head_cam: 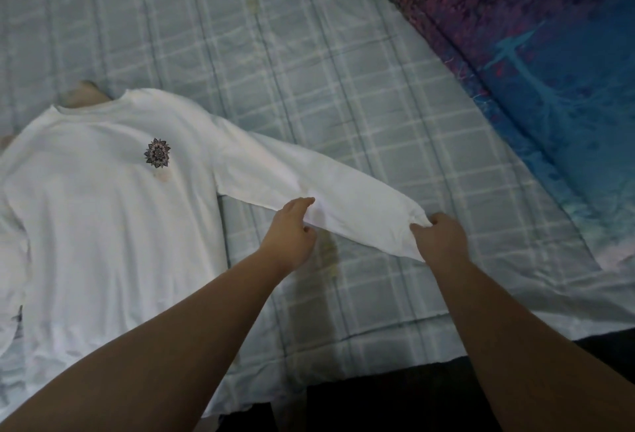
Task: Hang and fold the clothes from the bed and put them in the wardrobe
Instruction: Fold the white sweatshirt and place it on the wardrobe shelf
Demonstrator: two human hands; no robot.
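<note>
2 bare hands work 1 sleeve of the white long-sleeved cotton shirt (113, 211), which lies face up and flat on the pale green checked bedsheet (309, 70), collar away from the person, hem toward the near edge of the bed. The shirt's body sits to the left of both hands; its long axis runs from near to far, while the outstretched sleeve (309, 187) slants from the shoulder down toward the right. The left hand (292, 235) pinches the sleeve's lower edge at mid-length, and the right hand (441, 237) pinches the cuff end, nearest the purple and blue printed blanket (532, 53). Folding the sleeve across the chest probably comes next, so the cuff must travel leftward.
</note>
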